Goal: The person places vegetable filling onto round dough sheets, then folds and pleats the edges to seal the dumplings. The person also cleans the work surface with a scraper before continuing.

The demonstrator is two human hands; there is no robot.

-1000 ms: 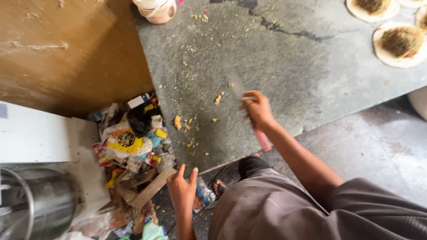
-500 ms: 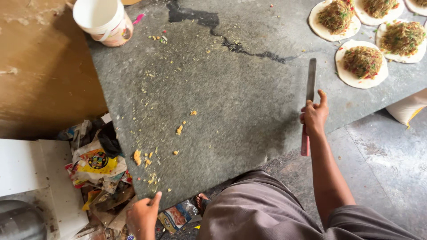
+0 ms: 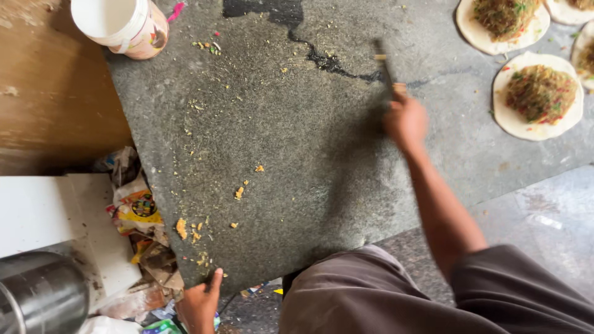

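head view: the long scraper blade, blurred with motion, lies flat over the grey stone slab toward its far side, and the right hand is closed around its handle. crumbs of filling are scattered on the slab's near left part, well apart from the blade. the left hand sits at the slab's near left corner, thumb up against the edge; whether its fingers are curled under cannot be told. judging by this, the step in hand is scraping the slab clean; a next stroke would call for keeping the blade low and drawing the crumbs toward that near left corner. beyond the slab's left edge lies a heap of wrappers, a white cup stands at its far left corner, and topped flatbreads lie to its right.
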